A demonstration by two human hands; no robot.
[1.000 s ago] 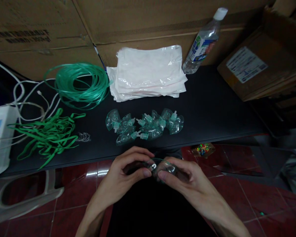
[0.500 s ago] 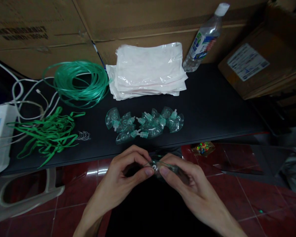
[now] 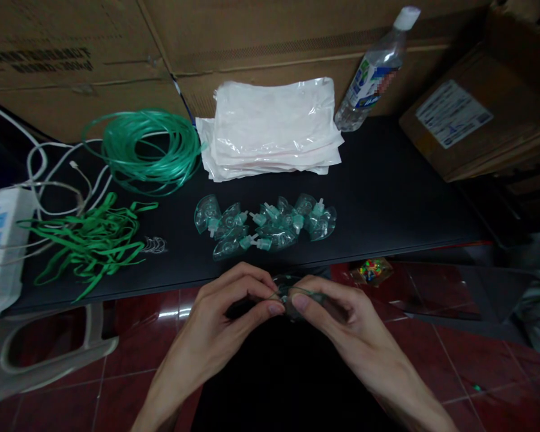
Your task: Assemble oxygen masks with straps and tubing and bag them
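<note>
Just in front of the table's edge, both hands meet over a clear green oxygen mask point(image 3: 292, 309), largely covered by my fingers. My left hand point(image 3: 238, 312) pinches at its left side with thumb and fingers; a thin line shows at those fingertips, too fine to make out. My right hand point(image 3: 337, 315) grips the mask from the right, thumb on top. Beyond them on the table lie several more clear green oxygen masks point(image 3: 276, 237) with pale connectors. Off to the left are a tangled heap of green elastic straps point(image 3: 92, 240) and some small thin metal strips point(image 3: 154, 245).
At the back of the black table point(image 3: 387, 204) sit coiled green tubing point(image 3: 117, 153), stacked white packets point(image 3: 274, 120) and a plastic bottle point(image 3: 371, 75). Cardboard boxes point(image 3: 252, 30) stand behind. A white power strip point(image 3: 2, 246) with cables lies left; a plastic stool point(image 3: 49, 387) is below.
My fingers have shifted slightly on the oxygen mask, which looks tilted a little differently between them. The things on the table keep their places; the view has moved slightly.
</note>
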